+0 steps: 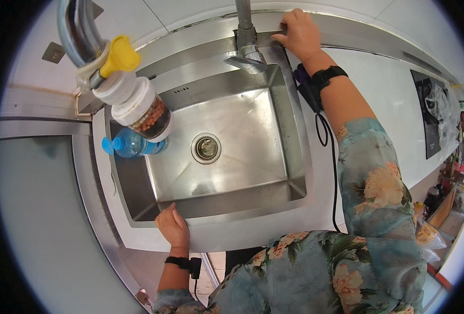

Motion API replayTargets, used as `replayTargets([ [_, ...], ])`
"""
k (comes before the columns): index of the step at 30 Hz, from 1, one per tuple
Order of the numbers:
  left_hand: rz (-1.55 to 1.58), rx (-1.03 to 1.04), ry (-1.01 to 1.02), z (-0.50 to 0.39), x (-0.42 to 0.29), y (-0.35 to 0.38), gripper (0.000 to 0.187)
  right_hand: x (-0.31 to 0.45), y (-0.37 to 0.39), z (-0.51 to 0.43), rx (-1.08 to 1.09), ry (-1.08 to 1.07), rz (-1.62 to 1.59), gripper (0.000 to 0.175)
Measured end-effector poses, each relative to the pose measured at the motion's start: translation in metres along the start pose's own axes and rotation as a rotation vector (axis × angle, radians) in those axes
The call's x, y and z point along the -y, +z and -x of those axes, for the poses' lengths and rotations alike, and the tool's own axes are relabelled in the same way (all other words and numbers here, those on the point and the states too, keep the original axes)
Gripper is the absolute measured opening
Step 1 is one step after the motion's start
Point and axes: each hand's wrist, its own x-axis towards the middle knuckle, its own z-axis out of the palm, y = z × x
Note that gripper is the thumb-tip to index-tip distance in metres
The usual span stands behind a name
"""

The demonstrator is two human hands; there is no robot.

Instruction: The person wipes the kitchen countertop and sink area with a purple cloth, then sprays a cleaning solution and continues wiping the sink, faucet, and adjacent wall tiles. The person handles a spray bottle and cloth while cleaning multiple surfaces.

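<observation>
My left hand (172,227) rests at the front left rim of the stainless steel sink (220,176), fingers curled over the inner edge. No object shows in it, though its palm side is hidden. My right hand (300,34) reaches to the steel ledge (341,27) behind the sink, just right of the faucet (249,53). Its thumb is apart from the bent fingers; a dark patch lies between them, and I cannot tell whether they hold anything. A clear blue plastic bottle (133,143) lies at the sink's left side, partly hidden by a pellet-filled water filter (149,114).
A yellow-handled valve (120,55) and bent metal pipes (78,35) stand close overhead at left. From my right wrist strap (328,76) a black cable (334,176) trails over the white countertop (365,90). A black cooktop (424,114) under clear plastic lies farther right. A frosted-glass panel (39,216) borders the left.
</observation>
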Motion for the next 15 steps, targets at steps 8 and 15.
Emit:
replayTargets([
  [8, 0.0, 0.011, 0.002, 0.001, 0.001, 0.002, 0.029, 0.034, 0.019, -0.015, 0.122, -0.109, 0.008, 0.037],
  [15, -0.002, 0.001, 0.016, 0.001, 0.001, 0.002, 0.029, -0.013, -0.021, -0.004, 0.366, -0.06, -0.227, 0.038],
])
